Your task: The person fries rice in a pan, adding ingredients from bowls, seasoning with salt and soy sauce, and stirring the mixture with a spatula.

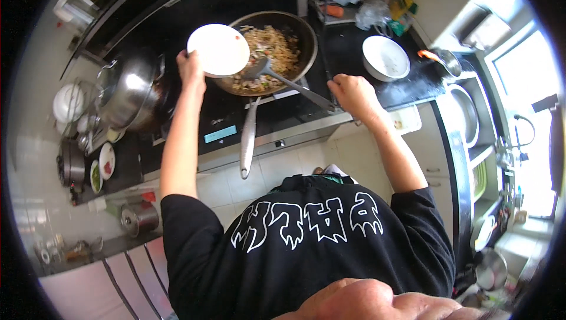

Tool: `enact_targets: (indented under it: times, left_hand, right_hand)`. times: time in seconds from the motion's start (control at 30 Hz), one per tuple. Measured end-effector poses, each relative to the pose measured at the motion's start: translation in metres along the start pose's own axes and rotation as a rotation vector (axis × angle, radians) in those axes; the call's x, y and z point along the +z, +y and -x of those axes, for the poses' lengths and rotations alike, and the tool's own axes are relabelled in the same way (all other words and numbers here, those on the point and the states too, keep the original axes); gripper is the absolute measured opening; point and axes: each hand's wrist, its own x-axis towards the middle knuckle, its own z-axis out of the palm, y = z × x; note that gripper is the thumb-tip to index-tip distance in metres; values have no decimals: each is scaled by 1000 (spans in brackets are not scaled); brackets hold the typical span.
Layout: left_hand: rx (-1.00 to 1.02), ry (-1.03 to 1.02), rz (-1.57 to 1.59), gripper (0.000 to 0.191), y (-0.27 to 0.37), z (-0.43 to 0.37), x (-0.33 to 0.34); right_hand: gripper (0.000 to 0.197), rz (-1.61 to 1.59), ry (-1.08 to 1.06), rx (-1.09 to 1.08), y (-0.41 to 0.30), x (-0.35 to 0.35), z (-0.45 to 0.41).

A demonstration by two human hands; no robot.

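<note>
My left hand (191,70) grips a white plate (219,50) by its rim, over the left side of a wok (312,50). The plate's visible face is nearly bare, with a small orange-red bit near its edge. Inside the wok lies fried rice (283,48) with bits of chopped green, pink and white food. A grey spatula (294,85) rests in the rice, its handle slanting over the near right rim. My right hand (356,94) hovers just right of the handle's end, apart from it, with fingers curled and nothing visible in them.
The wok's metal handle (249,143) juts over the front edge of the black hob. Left stands a large steel pot (126,92), with small dishes (106,161) nearer me. A white bowl (386,58) sits on the right counter; below it, a white tray (407,120) hangs at the edge.
</note>
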Motion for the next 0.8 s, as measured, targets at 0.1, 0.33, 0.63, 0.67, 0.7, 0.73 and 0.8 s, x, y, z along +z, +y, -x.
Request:
enact_targets:
  times: [0.1,0.33,0.63,0.67,0.7,0.73,0.8]
  left_hand:
    - [-212,-88,202,41,16,16,15]
    - [-316,-294,352,32,92,78,55]
    - [-401,-362,444,38,114,161,209]
    - [-401,-366,434,39,117,174,230]
    - [-404,-366,417,40,119,185,248]
    - [-436,-343,434,40,115,196,262]
    - [-518,-245,405,40,92,212,292]
  right_hand:
    - [39,-365,-282,435,66,-9,2]
    - [45,-550,-154,666,185,15,-12]
    - [45,-1305,-32,690,224,52,-26]
    - [45,-1321,32,695,230,47,-29]
    - [46,-1340,91,704,234,43,-30]
    - [46,-1350,108,680,237,36,-34]
    - [44,-1274,114,648,246,18,-32]
